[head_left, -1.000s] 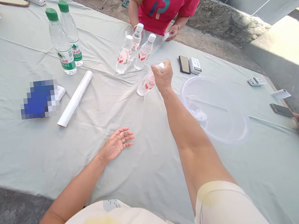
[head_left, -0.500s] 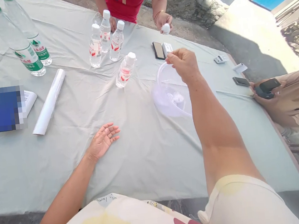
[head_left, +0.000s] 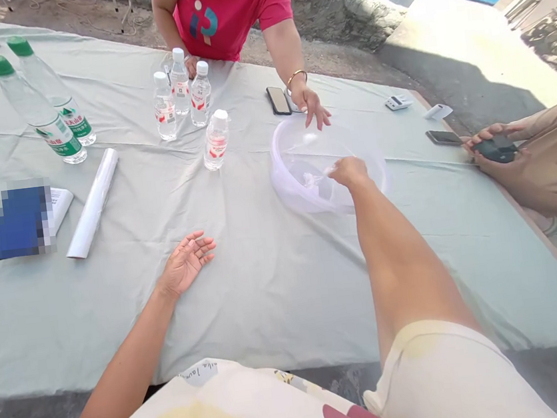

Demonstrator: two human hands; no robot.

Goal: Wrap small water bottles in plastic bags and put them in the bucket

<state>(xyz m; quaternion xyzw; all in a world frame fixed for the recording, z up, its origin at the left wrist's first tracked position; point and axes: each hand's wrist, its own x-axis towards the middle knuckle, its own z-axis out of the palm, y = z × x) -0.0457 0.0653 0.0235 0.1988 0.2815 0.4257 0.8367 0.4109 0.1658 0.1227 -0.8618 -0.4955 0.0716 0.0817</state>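
Observation:
My right hand reaches down into a clear plastic bowl on the pale green tablecloth, its fingers curled beside some crumpled clear plastic inside; whether it grips that plastic is hidden. My left hand rests palm up on the cloth with fingers spread and nothing in it. A small water bottle with a red label stands alone left of the bowl.
Three more small bottles and two tall green-capped bottles stand further back. A white paper roll lies at left. A person in red touches the bowl's far rim. Phones and another person's hands at right.
My right hand let go of the lone small bottle, swung right over the bowl and dropped into it. The person in red brought a hand to the bowl's rim. My left hand stayed put.

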